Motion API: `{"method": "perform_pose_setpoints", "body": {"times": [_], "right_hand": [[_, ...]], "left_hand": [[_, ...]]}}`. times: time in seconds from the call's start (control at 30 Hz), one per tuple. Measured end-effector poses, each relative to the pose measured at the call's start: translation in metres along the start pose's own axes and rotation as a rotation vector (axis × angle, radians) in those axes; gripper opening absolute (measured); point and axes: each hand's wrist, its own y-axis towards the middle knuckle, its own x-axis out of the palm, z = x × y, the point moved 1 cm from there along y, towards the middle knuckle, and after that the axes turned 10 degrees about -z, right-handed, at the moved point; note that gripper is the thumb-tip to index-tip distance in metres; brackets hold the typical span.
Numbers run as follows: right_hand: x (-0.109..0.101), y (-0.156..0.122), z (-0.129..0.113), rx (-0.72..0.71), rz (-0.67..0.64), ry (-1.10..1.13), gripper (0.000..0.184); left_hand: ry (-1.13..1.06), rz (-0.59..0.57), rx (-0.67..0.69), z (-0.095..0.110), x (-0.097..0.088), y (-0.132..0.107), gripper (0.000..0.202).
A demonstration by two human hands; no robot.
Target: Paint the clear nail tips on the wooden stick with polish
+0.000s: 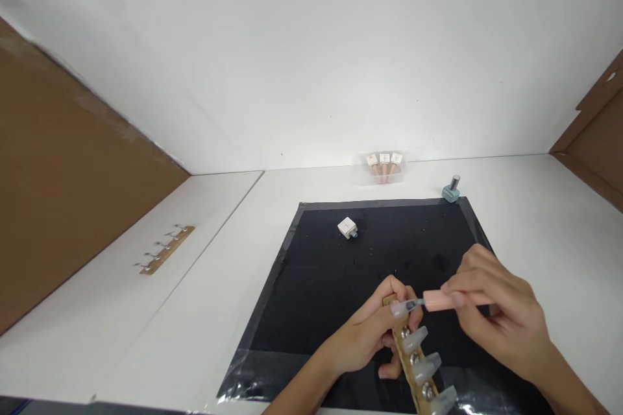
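Observation:
My left hand (363, 340) is closed around a narrow wooden strip (406, 363) that carries several pale false nail tips (424, 368) on small metal posts. Its thumb and fingers are at the far end, by the topmost nail tip (399, 308). In my right hand (501, 311) a nail polish brush with a pink handle (438, 300) is pinched, pointing left. Its dark bristles lie on or right over that topmost tip; exact contact is hard to tell. A square, white-topped polish bottle (347, 227) lies tilted on the black mat beyond my hands.
The black mat (316, 272) covers the middle of the white table (170, 331). A clear box (363, 175) with three polish bottles (384, 165) stands by the back wall. A teal object with a metal stem (451, 190) sits at right, another post strip (168, 249) at left.

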Motion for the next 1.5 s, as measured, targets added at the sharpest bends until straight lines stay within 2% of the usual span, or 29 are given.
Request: {"method": "perform_pose_setpoints", "body": {"times": [0.1,0.23,0.33,0.4,0.53,0.63,0.73,0.87,0.97,1.1,1.33,1.5], "right_hand": [[0.0,-0.002,0.001,0.078,0.053,0.06,0.02],[0.002,-0.003,0.002,0.135,-0.036,0.089,0.021],[-0.001,-0.005,0.005,0.215,0.05,0.007,0.024],[-0.003,-0.007,0.008,0.285,0.12,0.043,0.022],[0.004,-0.011,0.019,0.586,0.288,0.362,0.018],[0.019,-0.012,0.026,0.866,0.394,0.761,0.038],[0.036,-0.011,0.024,1.125,0.309,1.084,0.05],[0.05,-0.012,0.016,1.29,0.289,1.249,0.04],[0.054,-0.013,0.013,1.293,0.293,1.31,0.028],[0.056,-0.014,0.012,1.228,0.302,1.29,0.022],[0.061,-0.015,0.004,1.164,0.295,1.27,0.038],[0.064,-0.014,0.0,1.16,0.298,1.25,0.046]], "left_hand": [[-0.001,-0.054,0.023,-0.002,0.0,0.0,0.026],[0.008,-0.052,0.017,-0.004,-0.001,-0.001,0.024],[0.006,-0.085,0.05,-0.005,-0.002,-0.001,0.022],[-0.008,-0.072,0.076,-0.005,-0.002,-0.001,0.022],[-0.06,0.113,0.168,-0.001,-0.002,-0.003,0.025],[-0.05,0.245,0.275,0.003,-0.002,-0.003,0.027],[0.008,0.342,0.404,0.007,0.001,-0.001,0.025],[0.132,0.412,0.495,0.008,0.006,-0.001,0.021],[0.223,0.417,0.529,0.007,0.007,-0.003,0.019],[0.254,0.399,0.547,0.006,0.005,-0.004,0.019],[0.187,0.298,0.407,-0.002,0.006,0.005,0.023],[0.221,0.24,0.273,-0.009,0.006,0.007,0.023]]}}
